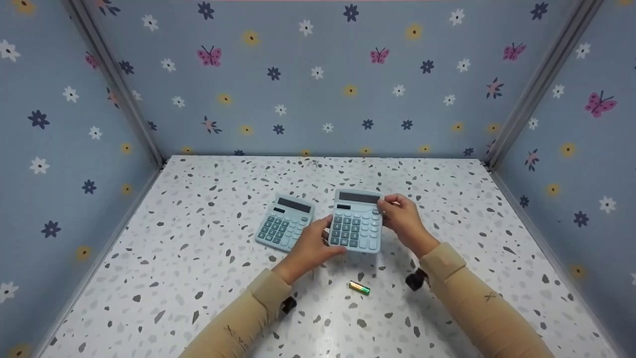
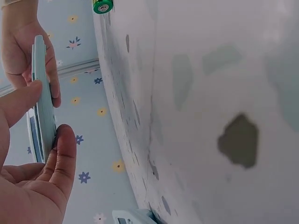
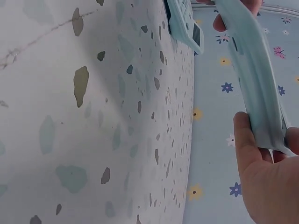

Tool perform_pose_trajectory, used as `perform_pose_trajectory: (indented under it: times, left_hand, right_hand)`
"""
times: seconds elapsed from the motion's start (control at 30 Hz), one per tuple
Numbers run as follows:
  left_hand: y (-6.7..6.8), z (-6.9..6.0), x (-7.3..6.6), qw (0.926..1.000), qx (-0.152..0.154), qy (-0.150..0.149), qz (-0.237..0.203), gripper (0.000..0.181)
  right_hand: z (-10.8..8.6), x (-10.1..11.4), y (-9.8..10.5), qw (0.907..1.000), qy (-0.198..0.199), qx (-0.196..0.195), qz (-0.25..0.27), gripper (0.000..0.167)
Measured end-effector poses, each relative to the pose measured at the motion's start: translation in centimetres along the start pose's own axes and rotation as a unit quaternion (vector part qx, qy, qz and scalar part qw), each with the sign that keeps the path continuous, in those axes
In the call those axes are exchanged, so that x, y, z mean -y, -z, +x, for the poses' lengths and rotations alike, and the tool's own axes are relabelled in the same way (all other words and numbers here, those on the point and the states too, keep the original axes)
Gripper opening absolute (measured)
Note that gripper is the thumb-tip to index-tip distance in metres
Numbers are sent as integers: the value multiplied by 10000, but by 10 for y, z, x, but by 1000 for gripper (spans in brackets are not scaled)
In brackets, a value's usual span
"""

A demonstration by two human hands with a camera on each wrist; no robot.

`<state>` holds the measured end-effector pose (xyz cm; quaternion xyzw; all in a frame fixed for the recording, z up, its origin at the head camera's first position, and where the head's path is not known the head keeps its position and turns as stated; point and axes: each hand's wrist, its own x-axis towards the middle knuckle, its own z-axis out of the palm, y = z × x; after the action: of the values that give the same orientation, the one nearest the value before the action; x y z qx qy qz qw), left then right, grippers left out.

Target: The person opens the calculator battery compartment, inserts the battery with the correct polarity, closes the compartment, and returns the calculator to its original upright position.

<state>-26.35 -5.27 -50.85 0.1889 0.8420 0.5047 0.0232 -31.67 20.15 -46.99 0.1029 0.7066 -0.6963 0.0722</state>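
Both hands hold one light blue calculator (image 1: pixel 356 221) up off the table, its keys and dark display facing the head camera. My left hand (image 1: pixel 312 243) grips its lower left edge, thumb on the front and fingers behind, as the left wrist view shows. At the upper right edge, my right hand (image 1: pixel 403 221) pinches it between thumb and fingers. The calculator's back (image 3: pixel 257 79) shows in the right wrist view. A second, similar calculator (image 1: pixel 285 222) lies on the table just left of it, partly covered by my left hand. A green and gold battery (image 1: pixel 359 287) lies in front.
The white speckled table (image 1: pixel 198 278) is bounded by flowered blue panels (image 1: pixel 318 79) at the back and both sides. Grey metal posts (image 1: pixel 541 84) stand at the corners. Dark wrist devices (image 1: pixel 415 280) hang under the sleeves.
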Motion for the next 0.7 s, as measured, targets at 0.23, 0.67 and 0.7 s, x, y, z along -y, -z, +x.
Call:
perform_pose_trajectory:
  times: [0.23, 0.67, 0.7]
  left_hand:
    - [4, 10, -3, 9999, -104, 6, 40, 91]
    - [5, 35, -12, 9992, -120, 380, -69, 92]
    - [4, 36, -13, 9992, -124, 387, -62, 92]
  right_hand:
    - [3, 7, 0, 9993, 246, 67, -264, 40]
    - [20, 18, 5, 9953, 569, -106, -779, 44]
    - [22, 18, 5, 9952, 539, -135, -800, 44]
